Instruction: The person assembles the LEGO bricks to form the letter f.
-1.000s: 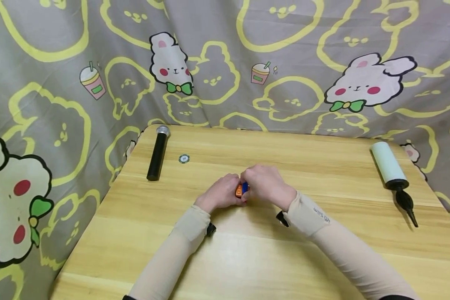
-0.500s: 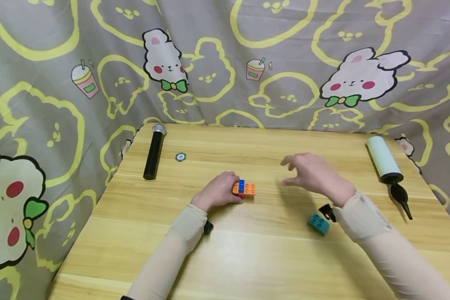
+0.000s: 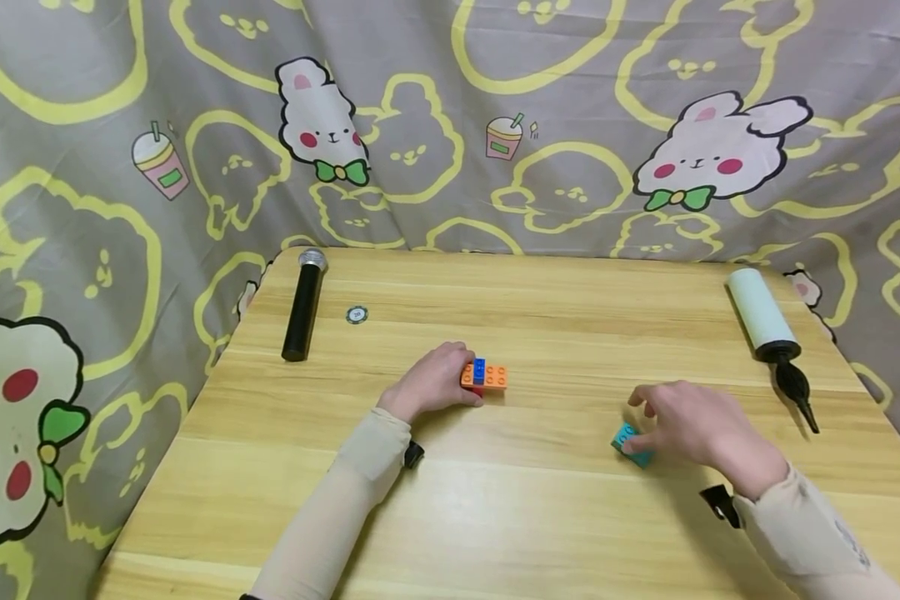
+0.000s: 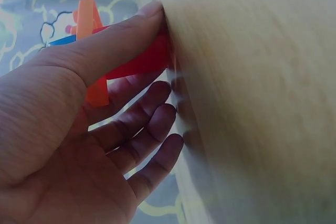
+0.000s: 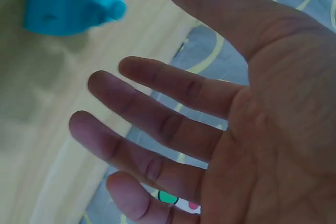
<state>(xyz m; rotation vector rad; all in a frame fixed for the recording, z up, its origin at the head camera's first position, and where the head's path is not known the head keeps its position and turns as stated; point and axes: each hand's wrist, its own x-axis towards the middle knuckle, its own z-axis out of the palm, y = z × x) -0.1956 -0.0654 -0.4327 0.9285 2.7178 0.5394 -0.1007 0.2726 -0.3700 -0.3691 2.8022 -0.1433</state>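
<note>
My left hand (image 3: 433,382) holds a small stack of toy building bricks low at the table, thumb on the near side. An orange brick (image 3: 497,377) with studs lies crosswise in the stack, a blue brick (image 3: 479,371) sits on top of it, and a red brick (image 4: 140,59) shows beneath, between thumb and fingers in the left wrist view. Over to the right, my right hand (image 3: 701,427) hovers by a teal brick (image 3: 623,438) on the table. Its fingers are spread and loosely bent; the right wrist view shows a gap between them and the teal brick (image 5: 73,1).
A black microphone (image 3: 303,310) lies at the back left of the wooden table (image 3: 510,517), with a poker chip (image 3: 357,314) beside it. At the right lies a pale hand pump (image 3: 763,312) with a black nozzle. A patterned curtain (image 3: 420,125) hangs behind and at the left.
My right hand has left the brick stack, swung right, and come down near the teal brick, which it earlier hid from view. The left hand has kept holding the stack in place.
</note>
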